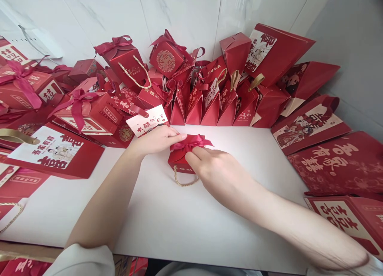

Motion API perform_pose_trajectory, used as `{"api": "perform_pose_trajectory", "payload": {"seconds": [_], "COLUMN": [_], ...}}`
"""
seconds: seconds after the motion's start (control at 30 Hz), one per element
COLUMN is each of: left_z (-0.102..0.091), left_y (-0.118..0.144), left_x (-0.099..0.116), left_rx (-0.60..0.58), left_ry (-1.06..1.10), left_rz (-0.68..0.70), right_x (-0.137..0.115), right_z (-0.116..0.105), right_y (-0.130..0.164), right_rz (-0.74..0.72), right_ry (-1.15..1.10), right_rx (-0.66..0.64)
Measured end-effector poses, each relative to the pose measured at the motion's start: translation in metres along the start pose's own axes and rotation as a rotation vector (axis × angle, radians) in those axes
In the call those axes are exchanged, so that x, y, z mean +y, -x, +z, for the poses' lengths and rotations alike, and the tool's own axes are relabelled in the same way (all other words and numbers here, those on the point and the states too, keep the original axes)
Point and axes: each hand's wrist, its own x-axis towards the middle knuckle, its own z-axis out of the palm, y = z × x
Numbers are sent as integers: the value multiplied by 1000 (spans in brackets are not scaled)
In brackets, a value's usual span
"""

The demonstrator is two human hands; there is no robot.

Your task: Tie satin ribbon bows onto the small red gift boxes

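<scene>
On the middle of the white table (167,224) sits a small red box (178,161). It has a dark red ribbon bow (191,142) on top and a gold cord handle (184,183) that hangs down at the front and lies on the table.

Both hands are on the bow. The left hand (158,139) comes in from the left, and its fingertips (181,137) are pinched together on the left loop of the ribbon. The right hand (218,170) comes in from the right — its fingers (196,153) are curled in and press on the ribbon and the top of the box. The two hands are very close, almost touching, with the bow between them.

All around the table edge there are lots of other red boxes and bags. A row of folded red bags (215,104) stands just behind the small box, near the wall. A white and red card (148,121) lies just behind the left hand. A box with a big ribbon (86,112) is off to the left — and a flat red bag with a white picture label (54,152) lies in front of it. Big flat red bags with gold letters (338,164) lie on the right side, well apart from the hands. A white tiled wall (185,12) is at the back.
</scene>
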Motion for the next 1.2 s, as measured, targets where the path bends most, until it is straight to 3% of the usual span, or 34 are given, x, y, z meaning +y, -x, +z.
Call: {"api": "perform_pose_trajectory", "payload": {"seconds": [0.1,0.3,0.43,0.67,0.83,0.97,1.1,1.2], "left_z": [-2,-2,2,9,11,13,12,9], "left_y": [2,3,0,-3,-4,-5,-5,-4], "left_x": [4,11,12,13,7,3,4,5], "left_rx": [14,-12,-50,-68,-80,-81,-84,-82], "left_ry": [-25,-43,-28,25,4,-14,19,40], "left_rz": [-15,199,188,125,115,110,75,79], "right_x": [1,-2,-2,4,6,21,48,66], "right_z": [-2,-1,-1,-10,-10,-16,-19,-6], "right_y": [0,-1,-3,-2,-1,0,0,-4], "right_rz": [-48,-73,-139,-334,-354,-394,-253,130], "right_ry": [-66,-56,-12,108,73,-172,-574,-447], "right_rx": [19,-19,-37,42,-112,-219,-231,-117]}}
